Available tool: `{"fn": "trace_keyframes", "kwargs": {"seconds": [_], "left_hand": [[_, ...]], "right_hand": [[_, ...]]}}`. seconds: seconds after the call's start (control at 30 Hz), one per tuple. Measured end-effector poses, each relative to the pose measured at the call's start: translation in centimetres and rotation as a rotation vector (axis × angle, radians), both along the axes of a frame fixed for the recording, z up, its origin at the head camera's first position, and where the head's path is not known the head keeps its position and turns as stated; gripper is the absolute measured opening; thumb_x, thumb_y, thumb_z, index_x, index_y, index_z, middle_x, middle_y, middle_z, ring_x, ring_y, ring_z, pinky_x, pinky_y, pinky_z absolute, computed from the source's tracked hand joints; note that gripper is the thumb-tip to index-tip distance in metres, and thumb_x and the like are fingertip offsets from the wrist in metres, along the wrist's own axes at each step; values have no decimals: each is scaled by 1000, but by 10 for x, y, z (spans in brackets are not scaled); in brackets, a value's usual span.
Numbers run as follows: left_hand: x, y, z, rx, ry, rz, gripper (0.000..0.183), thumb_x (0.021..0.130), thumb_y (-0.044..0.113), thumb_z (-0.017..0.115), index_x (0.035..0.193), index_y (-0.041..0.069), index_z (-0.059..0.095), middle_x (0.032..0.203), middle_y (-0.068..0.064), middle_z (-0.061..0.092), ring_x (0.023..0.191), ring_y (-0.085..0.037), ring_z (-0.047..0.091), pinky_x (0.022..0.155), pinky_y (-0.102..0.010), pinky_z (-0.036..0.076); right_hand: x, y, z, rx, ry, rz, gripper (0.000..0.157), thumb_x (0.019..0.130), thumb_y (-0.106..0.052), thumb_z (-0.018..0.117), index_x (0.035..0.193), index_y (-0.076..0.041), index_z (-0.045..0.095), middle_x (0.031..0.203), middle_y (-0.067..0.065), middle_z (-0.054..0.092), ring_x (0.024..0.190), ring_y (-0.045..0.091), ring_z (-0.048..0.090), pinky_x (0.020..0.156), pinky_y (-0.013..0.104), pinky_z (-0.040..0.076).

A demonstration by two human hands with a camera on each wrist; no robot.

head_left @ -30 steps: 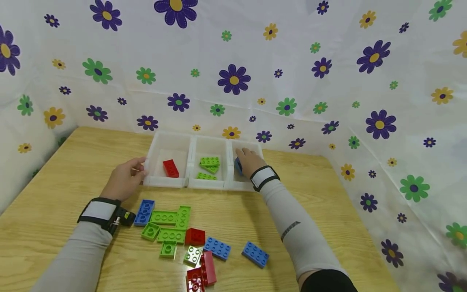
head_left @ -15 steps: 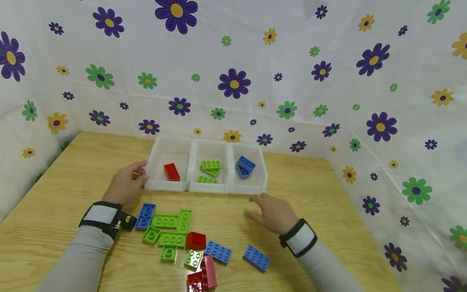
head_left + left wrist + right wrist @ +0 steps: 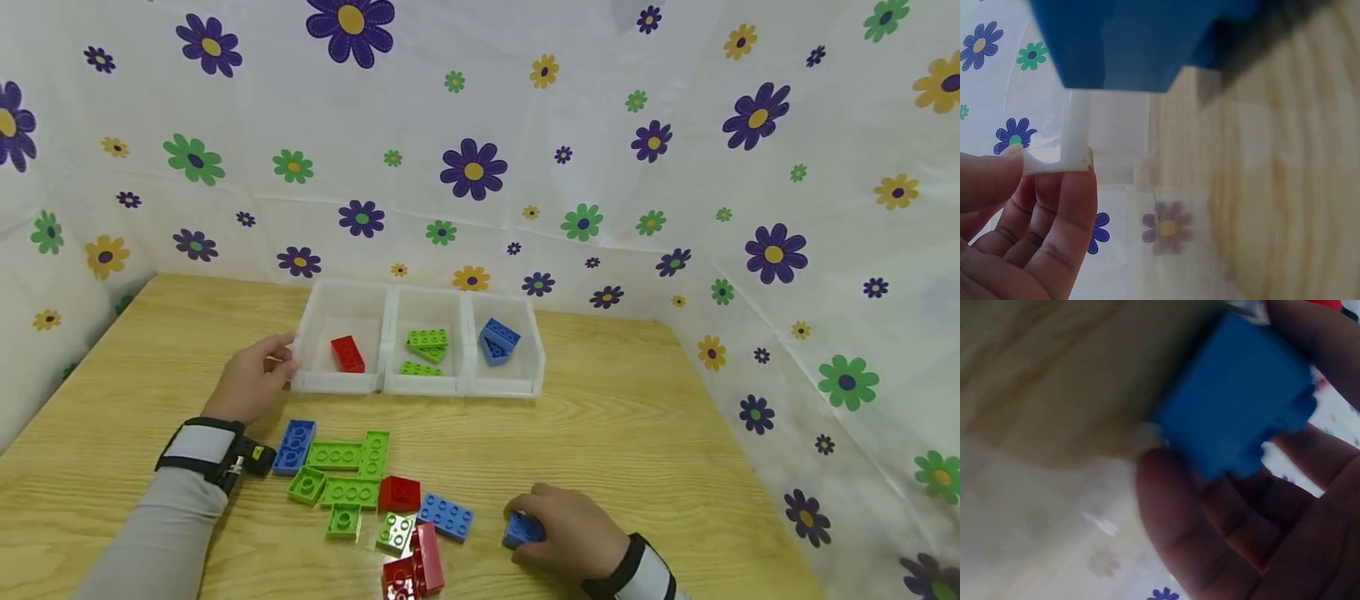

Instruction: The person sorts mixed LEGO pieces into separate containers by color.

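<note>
At the left end of a white three-compartment tray (image 3: 337, 384), my left hand (image 3: 246, 382) pinches the wall between thumb and fingers. The left wrist view shows the tray's corner (image 3: 1054, 153) in that grip. My right hand (image 3: 573, 533), low on the right, grips a blue toy brick (image 3: 522, 531) by its sides, thumb and fingers around it. Its studs show in the right wrist view, close to the fingers (image 3: 1169, 512). Inside the tray lie a red brick (image 3: 347, 354) on the left, several green bricks (image 3: 427, 338) in the middle and two blue bricks (image 3: 501, 335) on the right.
Loose bricks spread over the wooden table (image 3: 630, 417) before the tray: green ones (image 3: 335, 455), red ones (image 3: 428, 557), a blue one (image 3: 446, 517) beside the right hand and another blue brick (image 3: 294, 447) near the left wrist. A flowered cloth (image 3: 420, 117) hangs behind.
My right hand has come out of the tray's right compartment, where two blue bricks now show, and moved down to grip a blue brick on the table. The left hand keeps its place.
</note>
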State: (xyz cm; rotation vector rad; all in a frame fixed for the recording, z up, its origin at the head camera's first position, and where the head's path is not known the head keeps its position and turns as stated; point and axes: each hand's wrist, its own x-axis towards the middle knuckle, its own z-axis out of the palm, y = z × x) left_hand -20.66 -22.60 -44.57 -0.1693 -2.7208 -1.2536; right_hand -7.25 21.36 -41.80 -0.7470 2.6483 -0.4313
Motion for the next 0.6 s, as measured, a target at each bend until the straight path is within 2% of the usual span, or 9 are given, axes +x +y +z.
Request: {"fn": "trace_keyframes", "kwargs": {"seconds": [0.1, 0.17, 0.23, 0.37, 0.5, 0.6], "left_hand": [[0, 0, 2, -3, -3, 0, 48, 102, 3, 59, 147, -8, 47, 113, -25, 60, 101, -41, 65, 77, -40, 62], [-1, 0, 2, -2, -3, 0, 48, 102, 3, 59, 147, -8, 47, 113, -25, 60, 101, -40, 65, 77, -40, 62], [-1, -1, 2, 2, -2, 1, 48, 102, 3, 60, 147, -8, 47, 113, -25, 60, 100, -40, 65, 76, -37, 62], [-1, -2, 1, 7, 2, 0, 47, 102, 2, 59, 147, -8, 47, 113, -25, 60, 99, -39, 65, 74, -34, 62], [0, -2, 1, 12, 1, -7, 47, 102, 2, 58, 146, -9, 47, 114, -26, 61, 101, -41, 65, 77, -39, 62], [1, -2, 3, 13, 2, -11, 47, 102, 2, 58, 146, -9, 47, 114, -27, 61, 103, -43, 65, 78, -42, 62]], "right_hand": [[-4, 6, 15, -87, -42, -5, 39, 89, -20, 74, 128, -13, 70, 93, -9, 57, 73, 2, 47, 63, 20, 42], [-10, 8, 25, -138, -37, -5, 38, 91, -14, 65, 129, -11, 68, 96, -6, 58, 76, 5, 48, 64, 22, 42], [-20, 7, 34, -163, -11, -11, 31, 93, -12, 58, 123, -12, 68, 95, -5, 59, 76, 7, 49, 64, 23, 42], [-49, -1, 43, -149, 121, -22, 8, 98, -23, 59, 99, -18, 65, 78, -9, 57, 64, 4, 47, 56, 22, 39], [-86, -12, 46, -131, 221, -9, 22, 99, -40, 66, 87, -21, 65, 63, -12, 49, 53, 2, 42, 49, 21, 34], [-117, -21, 44, -108, 358, -8, 26, 99, -40, 65, 85, -19, 69, 60, -10, 52, 50, 4, 44, 46, 21, 34]]}}
